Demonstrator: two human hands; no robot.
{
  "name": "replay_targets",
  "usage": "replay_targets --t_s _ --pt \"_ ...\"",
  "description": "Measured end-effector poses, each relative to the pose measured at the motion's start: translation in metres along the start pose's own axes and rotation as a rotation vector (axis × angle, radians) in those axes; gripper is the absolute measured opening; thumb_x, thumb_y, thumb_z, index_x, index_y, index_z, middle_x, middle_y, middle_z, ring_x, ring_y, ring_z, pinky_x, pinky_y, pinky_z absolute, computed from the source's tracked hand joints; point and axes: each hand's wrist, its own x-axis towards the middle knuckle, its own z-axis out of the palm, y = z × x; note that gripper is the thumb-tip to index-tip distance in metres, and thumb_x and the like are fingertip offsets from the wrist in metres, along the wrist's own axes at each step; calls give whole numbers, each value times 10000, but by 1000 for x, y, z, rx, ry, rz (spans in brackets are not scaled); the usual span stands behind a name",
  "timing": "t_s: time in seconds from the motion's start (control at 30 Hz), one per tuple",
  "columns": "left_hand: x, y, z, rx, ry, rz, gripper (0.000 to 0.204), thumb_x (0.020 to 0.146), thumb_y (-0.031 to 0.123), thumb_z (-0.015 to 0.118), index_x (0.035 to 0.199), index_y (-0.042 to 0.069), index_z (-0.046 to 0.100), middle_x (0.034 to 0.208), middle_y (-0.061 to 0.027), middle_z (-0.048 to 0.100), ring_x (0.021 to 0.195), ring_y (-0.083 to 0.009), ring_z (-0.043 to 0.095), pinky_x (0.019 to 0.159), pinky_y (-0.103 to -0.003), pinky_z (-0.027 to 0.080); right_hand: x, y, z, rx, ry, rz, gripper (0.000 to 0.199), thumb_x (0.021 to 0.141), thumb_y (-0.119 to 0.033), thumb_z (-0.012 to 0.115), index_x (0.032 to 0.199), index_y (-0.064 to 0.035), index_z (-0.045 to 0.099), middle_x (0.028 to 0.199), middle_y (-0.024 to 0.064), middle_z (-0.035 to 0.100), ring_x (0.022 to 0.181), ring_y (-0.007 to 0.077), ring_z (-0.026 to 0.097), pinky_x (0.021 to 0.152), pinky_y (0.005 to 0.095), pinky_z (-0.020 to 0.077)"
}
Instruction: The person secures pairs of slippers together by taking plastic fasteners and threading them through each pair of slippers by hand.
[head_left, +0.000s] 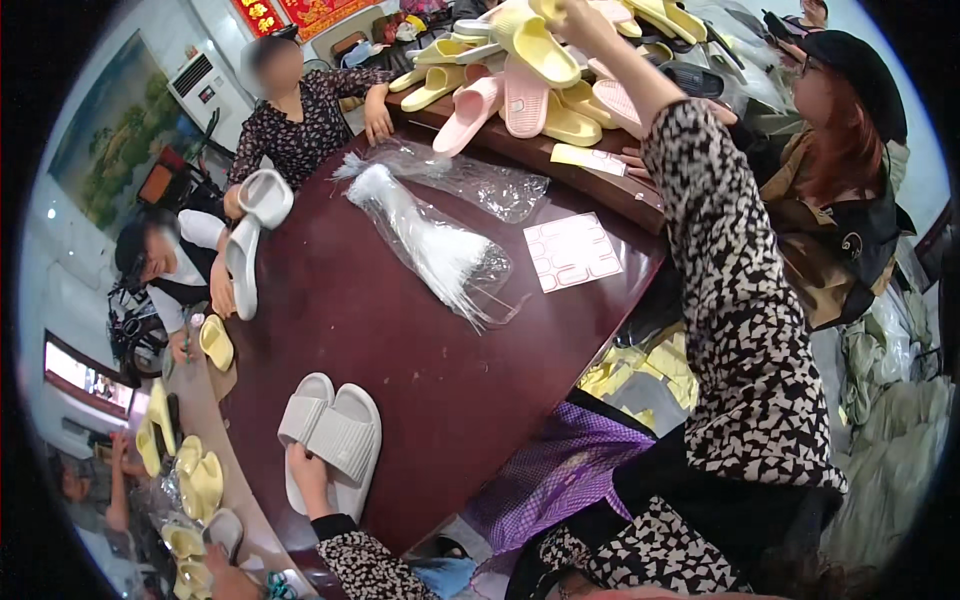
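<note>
Tabletop point(450, 400): smooth, glossy, probably lacquered wood. Grey slippers point(343, 440): matt, ribbed plastic. Upper bag point(505, 190): crinkled, clear, glossy plastic.

Free tabletop point(440, 370) between slippers point(352, 430) and bundle point(430, 240)

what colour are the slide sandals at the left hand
The slide sandals at the left hand are light grey, seen in the head view.

Two ribbed grey slides point(350, 432), two whitish slides point(243, 268), one bagged bundle of white ties point(420, 235), one red-lined sheet point(572, 252), one landscape painting point(120, 125); heaped yellow slides point(538, 50) overlap, defying any count!
</note>
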Motion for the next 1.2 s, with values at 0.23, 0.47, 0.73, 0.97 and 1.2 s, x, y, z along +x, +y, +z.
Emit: replay_targets --t_s 0.23,0.47,0.73,0.97,1.2 --pt "-5 45 22 14 34 -136 158 731 77 578 786 -66 540 785 -184 502 745 -333 498 694 -395 402 -98 8 81 266 20 203 241 807 -143 577 1005 -19 636 832 180 651 774 317 630 716 374 497" --pt "0 89 49 -23 -9 -120 217 741 108 596 727 -93 514 681 -200 521 653 -320 509 637 -407 409 -155 -50 103 570 -52 28 198 778 -87 568 943 4 631 851 174 650 797 274 639 717 347 500" --pt "30 92 92 -205 34 -301 309 817 196 620 775 -98 535 662 -152 561 583 -224 504 587 -379 414 -212 -124 95 729 -329 -167 186 752 -99 585 908 -14 641 858 184 649 814 313 637 729 370 503" --pt "18 125 91 -537 45 -237 221 854 139 582 865 -76 535 762 -45 554 654 -116 485 597 -266 416 -245 -125 122 802 -349 -159 170 768 -98 593 904 -14 649 863 167 659 808 289 646 728 359 506" --pt "-14 147 85 -618 216 -235 269 880 108 540 1091 -58 540 859 -12 537 680 -50 465 603 -174 391 -261 -118 138 823 -401 -84 159 776 -103 607 899 -12 652 842 150 666 782 248 651 710 331 507"
